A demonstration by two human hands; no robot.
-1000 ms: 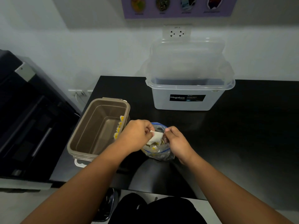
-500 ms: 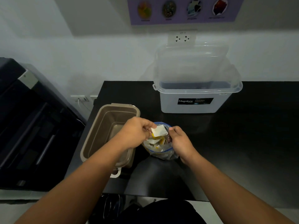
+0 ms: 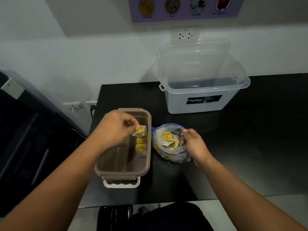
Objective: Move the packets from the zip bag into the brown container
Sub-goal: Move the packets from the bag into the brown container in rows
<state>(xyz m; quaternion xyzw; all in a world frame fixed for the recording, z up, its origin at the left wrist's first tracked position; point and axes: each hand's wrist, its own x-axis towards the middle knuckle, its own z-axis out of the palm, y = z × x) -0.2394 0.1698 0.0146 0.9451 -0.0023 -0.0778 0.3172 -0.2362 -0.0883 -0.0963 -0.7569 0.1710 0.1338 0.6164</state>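
Few packets [image 3: 141,147] placed, most left in bag [image 3: 170,154]

We log two or three yellow-and-white packets standing in a row against the right wall of the container [image 3: 121,175]; the exact count is hard to read. One more packet [image 3: 140,130] is in hand. The left hand [image 3: 116,129] pinches it between thumb and fingertips above the far right part of the container, just over the row. We judge it not yet set down.

The bag sits on the table [image 3: 250,147] just right of the container, with its mouth open and facing up. The right hand [image 3: 195,145] grips the bag's right edge, fingers curled into the plastic, which keeps the mouth spread. Inside we see a heap [image 3: 167,137] of the same packets. It is too jumbled to count, but plainly holds more than the row does.

Status, as we judge it: early.
- Done: one short row.
- In hand: one.
- Left: the bulk of the heap, which will take many more trips if taken singly.

Also present is a clear lidded box [image 3: 200,100] at the back of the table. We see no packets in it.
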